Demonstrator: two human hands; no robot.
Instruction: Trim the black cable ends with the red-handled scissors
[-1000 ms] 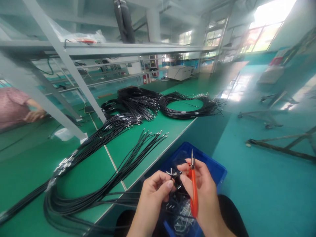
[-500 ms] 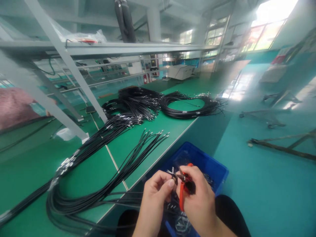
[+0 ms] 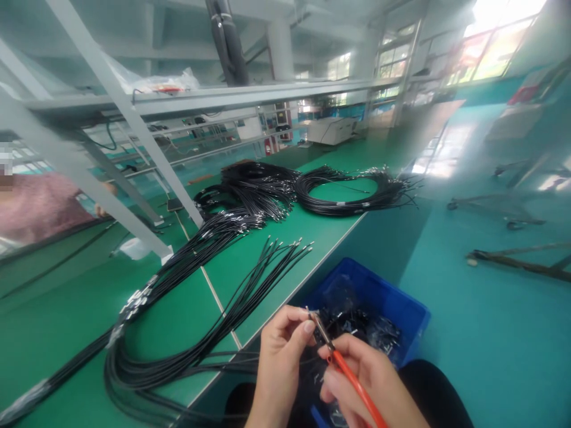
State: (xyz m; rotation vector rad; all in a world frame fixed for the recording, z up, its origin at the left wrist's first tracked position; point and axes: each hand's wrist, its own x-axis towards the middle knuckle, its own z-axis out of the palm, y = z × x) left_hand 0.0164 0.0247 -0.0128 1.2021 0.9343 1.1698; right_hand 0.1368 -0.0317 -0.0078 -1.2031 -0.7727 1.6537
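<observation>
Thumb and fingers of my left hand (image 3: 282,348) are closed in a pinch on the end of a black cable (image 3: 241,359), which trails left over the table edge. In my right hand (image 3: 372,371) are red-handled cutting pliers (image 3: 354,380), pointing up and left. Their metal jaws meet the cable end at my left fingertips; whether they bite on it I cannot tell. Left of my hands, a curved bundle of black cables (image 3: 196,351) with light tips lies on the green table (image 3: 173,324).
Below my hands stands a blue bin (image 3: 413,315) with dark scraps and clear plastic. A coil of black cables (image 3: 330,206) and a heap of cables (image 3: 259,184) lie farther back. A shelf frame (image 3: 138,142) rises at left, with a person in pink (image 3: 44,205) behind it.
My right hand has turned the pliers, so the red handles now slant down to the right and the jaws touch the cable end. My left hand keeps its pinch. The view has shifted slightly.
</observation>
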